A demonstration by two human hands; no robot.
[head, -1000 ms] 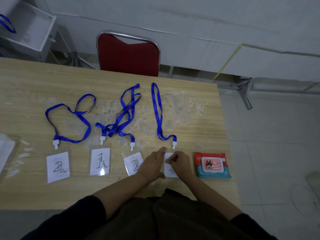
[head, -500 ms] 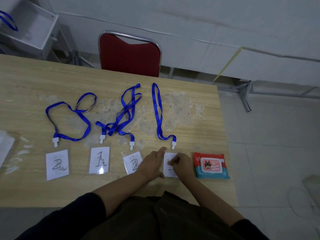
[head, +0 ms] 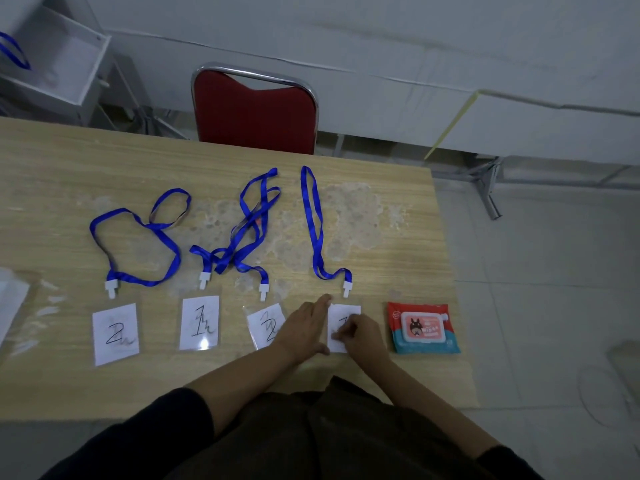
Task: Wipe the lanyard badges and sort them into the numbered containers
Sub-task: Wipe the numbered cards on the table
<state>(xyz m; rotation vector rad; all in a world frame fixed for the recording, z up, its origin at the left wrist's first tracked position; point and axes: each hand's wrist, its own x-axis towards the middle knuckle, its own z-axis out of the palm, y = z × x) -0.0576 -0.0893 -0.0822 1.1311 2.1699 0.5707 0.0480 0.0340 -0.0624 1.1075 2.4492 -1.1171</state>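
Little has shifted since earlier. The fourth badge (head: pixel 341 323) is pinned by the flat left hand (head: pixel 304 329) and wiped by the curled right hand (head: pixel 360 336), its long axis pointing away.

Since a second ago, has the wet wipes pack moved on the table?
No. The wet wipes pack still lies at the table's right edge, just right of the badge under both hands, with the same gap. Only the camera shifted.
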